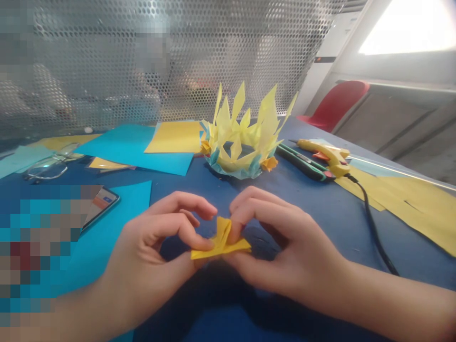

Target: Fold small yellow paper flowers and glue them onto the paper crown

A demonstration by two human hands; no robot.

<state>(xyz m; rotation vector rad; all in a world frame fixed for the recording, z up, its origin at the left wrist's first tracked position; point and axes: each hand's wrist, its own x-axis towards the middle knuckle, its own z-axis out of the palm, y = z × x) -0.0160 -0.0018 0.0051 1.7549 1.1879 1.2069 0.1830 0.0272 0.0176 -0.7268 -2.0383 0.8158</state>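
Note:
A small folded piece of yellow paper [223, 242] is held above the blue table, with one fold standing up in its middle. My left hand [162, 237] pinches its left end between thumb and index finger. On the other side, my right hand [281, 237] grips the right part with thumb and fingers, close to the upright fold. Behind both hands stands a pale yellow paper crown [245, 137] with tall points, a light blue base and orange paper pieces on its rim.
A yellow glue gun [329, 156] and a green-black tool [302, 164] lie right of the crown; a black cable [372, 228] runs forward. Blue sheets [133, 147], yellow paper [176, 137], glasses [48, 168] and a phone [103, 204] are at left. A perforated metal screen [178, 61] stands behind.

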